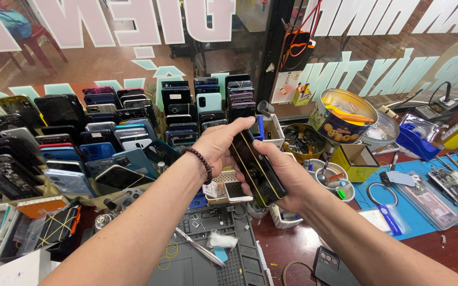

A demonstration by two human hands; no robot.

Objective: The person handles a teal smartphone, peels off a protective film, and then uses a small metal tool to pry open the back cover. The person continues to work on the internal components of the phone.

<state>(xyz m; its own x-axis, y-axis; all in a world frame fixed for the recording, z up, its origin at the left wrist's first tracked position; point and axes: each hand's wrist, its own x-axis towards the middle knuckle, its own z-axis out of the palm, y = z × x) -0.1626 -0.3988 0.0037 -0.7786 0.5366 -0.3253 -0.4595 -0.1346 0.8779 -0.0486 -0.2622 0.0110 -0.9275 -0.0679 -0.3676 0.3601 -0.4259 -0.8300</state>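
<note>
Head view: black phone [256, 170] bound by yellow rubber bands is pinched between left hand [219, 144] fingers at its top and right hand [287, 177] fingers below. Risk: a band could snap, or the phone slip onto the cluttered surface [292, 243] beneath the fingers.

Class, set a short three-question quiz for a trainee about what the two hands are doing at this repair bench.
1. True or false: both hands grip the black phone.
2. Which wrist wears the bead bracelet? A) left B) right
3. What loops around the phone?

Key
1. True: the left hand holds its upper end and the right hand its lower end, above the grey work mat.
2. A.
3. Yellow rubber bands, running along its length.
</note>
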